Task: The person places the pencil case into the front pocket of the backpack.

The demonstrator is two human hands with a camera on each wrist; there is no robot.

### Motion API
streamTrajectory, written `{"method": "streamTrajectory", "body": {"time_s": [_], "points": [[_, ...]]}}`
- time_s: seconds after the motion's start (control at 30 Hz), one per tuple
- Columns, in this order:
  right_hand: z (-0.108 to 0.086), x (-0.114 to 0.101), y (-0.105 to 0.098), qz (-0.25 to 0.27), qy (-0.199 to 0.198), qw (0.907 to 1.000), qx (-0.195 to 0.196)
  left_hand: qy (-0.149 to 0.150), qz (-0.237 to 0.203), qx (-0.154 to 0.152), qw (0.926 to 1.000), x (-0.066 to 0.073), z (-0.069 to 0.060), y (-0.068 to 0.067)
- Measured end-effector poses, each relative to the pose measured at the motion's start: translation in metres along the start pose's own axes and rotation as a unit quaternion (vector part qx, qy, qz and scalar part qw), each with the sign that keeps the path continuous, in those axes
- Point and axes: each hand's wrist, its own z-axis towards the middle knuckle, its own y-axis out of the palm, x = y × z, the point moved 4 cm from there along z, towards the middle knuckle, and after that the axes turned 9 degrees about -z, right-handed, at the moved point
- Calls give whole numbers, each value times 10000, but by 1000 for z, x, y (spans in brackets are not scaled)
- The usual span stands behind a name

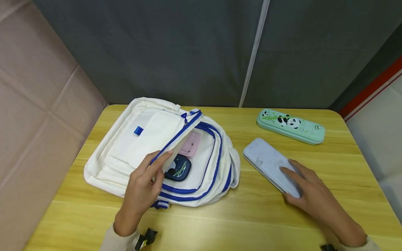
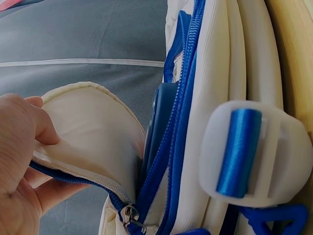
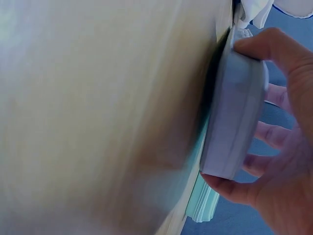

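Note:
A white backpack with blue zips lies on the table, its front pocket unzipped. My left hand pinches the edge of the pocket's flap and holds it up. Inside the pocket show a pink flat case and a dark blue case, both partly hidden by the flap. On the right, my right hand grips the near end of a pale grey-blue pencil case, thumb on one side and fingers over its top and other side. In the right wrist view the pencil case appears slightly tilted against the tabletop.
A green pencil case with pandas lies behind the grey-blue one, near the back of the wooden table. Dark grey cloth hangs along the back edge. A pale padded wall stands at the left.

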Motion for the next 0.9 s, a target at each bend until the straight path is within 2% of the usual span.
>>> {"method": "streamTrajectory", "body": {"time_s": [0.17,0.7,0.9], "points": [[1,1,-1,106,-136,9993,321,41,-9,20,10000,0,1,0],[5,-6,-10,307,-491,9947,847,26,-42,-5,10000,0,0,0],[9,-14,-16,362,-503,9934,964,-17,-16,-18,10000,-1,0,0]]}}
